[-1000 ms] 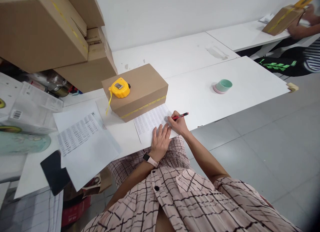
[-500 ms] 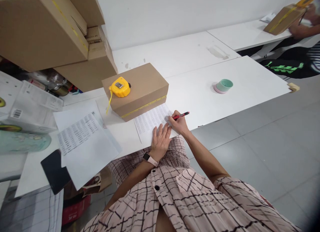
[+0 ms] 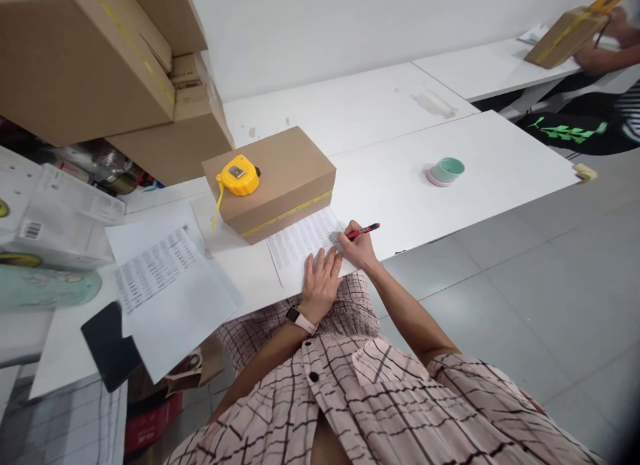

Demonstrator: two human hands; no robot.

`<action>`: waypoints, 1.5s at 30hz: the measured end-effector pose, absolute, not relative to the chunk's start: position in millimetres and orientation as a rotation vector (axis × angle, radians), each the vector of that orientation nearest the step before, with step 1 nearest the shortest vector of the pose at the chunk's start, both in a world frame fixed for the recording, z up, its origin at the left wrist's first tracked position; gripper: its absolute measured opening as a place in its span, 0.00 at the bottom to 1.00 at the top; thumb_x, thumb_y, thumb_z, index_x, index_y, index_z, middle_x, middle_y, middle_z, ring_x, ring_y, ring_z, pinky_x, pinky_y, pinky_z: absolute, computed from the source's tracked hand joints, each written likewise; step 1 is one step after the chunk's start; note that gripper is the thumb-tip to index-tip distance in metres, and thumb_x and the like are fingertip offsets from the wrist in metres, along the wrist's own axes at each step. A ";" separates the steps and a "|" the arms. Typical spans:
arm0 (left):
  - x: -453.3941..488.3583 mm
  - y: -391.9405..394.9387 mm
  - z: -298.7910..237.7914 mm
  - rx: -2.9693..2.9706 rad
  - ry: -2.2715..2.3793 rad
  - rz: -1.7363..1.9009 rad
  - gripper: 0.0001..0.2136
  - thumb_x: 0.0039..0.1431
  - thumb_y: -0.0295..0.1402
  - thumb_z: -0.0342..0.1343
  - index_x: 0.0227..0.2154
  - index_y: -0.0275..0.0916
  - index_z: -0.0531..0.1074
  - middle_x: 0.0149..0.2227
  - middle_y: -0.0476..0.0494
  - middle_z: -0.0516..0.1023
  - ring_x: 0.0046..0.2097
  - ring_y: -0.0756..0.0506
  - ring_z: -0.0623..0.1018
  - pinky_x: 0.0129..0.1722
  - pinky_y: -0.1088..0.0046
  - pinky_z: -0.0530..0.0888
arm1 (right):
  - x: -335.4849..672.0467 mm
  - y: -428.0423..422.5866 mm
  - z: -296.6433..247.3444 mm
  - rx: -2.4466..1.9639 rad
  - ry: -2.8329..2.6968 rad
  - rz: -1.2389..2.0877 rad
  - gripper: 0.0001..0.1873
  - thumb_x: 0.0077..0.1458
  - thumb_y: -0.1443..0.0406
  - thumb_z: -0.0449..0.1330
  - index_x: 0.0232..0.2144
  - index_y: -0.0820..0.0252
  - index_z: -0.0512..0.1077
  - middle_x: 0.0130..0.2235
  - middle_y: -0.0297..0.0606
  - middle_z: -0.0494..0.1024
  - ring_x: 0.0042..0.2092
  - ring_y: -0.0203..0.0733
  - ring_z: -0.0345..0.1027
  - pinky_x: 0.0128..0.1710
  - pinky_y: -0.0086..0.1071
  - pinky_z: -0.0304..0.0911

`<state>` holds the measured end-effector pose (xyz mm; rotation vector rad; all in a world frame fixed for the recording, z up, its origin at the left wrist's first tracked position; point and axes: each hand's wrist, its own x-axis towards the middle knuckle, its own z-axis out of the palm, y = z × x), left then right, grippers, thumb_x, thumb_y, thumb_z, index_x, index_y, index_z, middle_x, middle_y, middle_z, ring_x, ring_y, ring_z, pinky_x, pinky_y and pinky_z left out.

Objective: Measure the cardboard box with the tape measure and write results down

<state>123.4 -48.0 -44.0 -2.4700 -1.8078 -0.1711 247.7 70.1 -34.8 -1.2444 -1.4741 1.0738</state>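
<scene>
A printed sheet (image 3: 296, 268) lies at the front edge of the white table, just before a cardboard box (image 3: 280, 161). Flat on its lower part rests my left hand (image 3: 321, 281), fingers spread. My right hand (image 3: 357, 247) is closed around a red and black pen (image 3: 367, 231) at the sheet's right side; the pen's tip is hidden by the fingers. On top of the box sits a yellow tape measure (image 3: 239, 175), its tape end hanging over the left side. A strip of yellow measuring tape (image 3: 285, 217) runs along the box's front face.
More printed papers (image 3: 175, 305) and a dark flat object (image 3: 111, 345) lie to the left. Large cartons (image 3: 85, 65) are stacked at the back left. A green cup (image 3: 449, 171) stands to the right. Another person's arm (image 3: 607, 57) is beside a box (image 3: 559, 39) at the far right.
The view has shifted very slightly. Both hands, the pen and the sheet keep almost the same places.
</scene>
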 end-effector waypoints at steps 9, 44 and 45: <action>124.0 -47.8 -42.8 -2.467 -1.808 -0.161 0.28 0.73 0.43 0.40 0.71 0.36 0.53 0.74 0.42 0.50 0.72 0.35 0.57 0.70 0.47 0.57 | 247.4 70.7 -35.6 -1.254 -1.493 1.063 0.13 0.50 0.62 0.60 0.20 0.54 0.58 0.21 0.26 0.59 0.26 0.34 0.51 0.28 0.32 0.50; -3.4 35.8 89.7 -1.749 -1.913 -1.303 0.24 0.60 0.40 0.61 0.57 0.37 0.66 0.66 0.31 0.64 0.68 0.33 0.61 0.68 0.47 0.57 | 317.7 125.7 -65.1 -1.477 -2.096 0.149 0.27 0.58 0.75 0.45 0.56 0.61 0.71 0.44 0.53 0.72 0.46 0.56 0.62 0.45 0.47 0.63; -17.2 48.8 95.1 -1.723 -1.980 -1.305 0.30 0.56 0.40 0.64 0.59 0.36 0.64 0.67 0.29 0.62 0.69 0.30 0.58 0.68 0.44 0.56 | 318.4 125.0 -65.6 -1.476 -2.070 0.164 0.27 0.58 0.74 0.46 0.57 0.61 0.71 0.44 0.53 0.73 0.47 0.56 0.62 0.45 0.47 0.64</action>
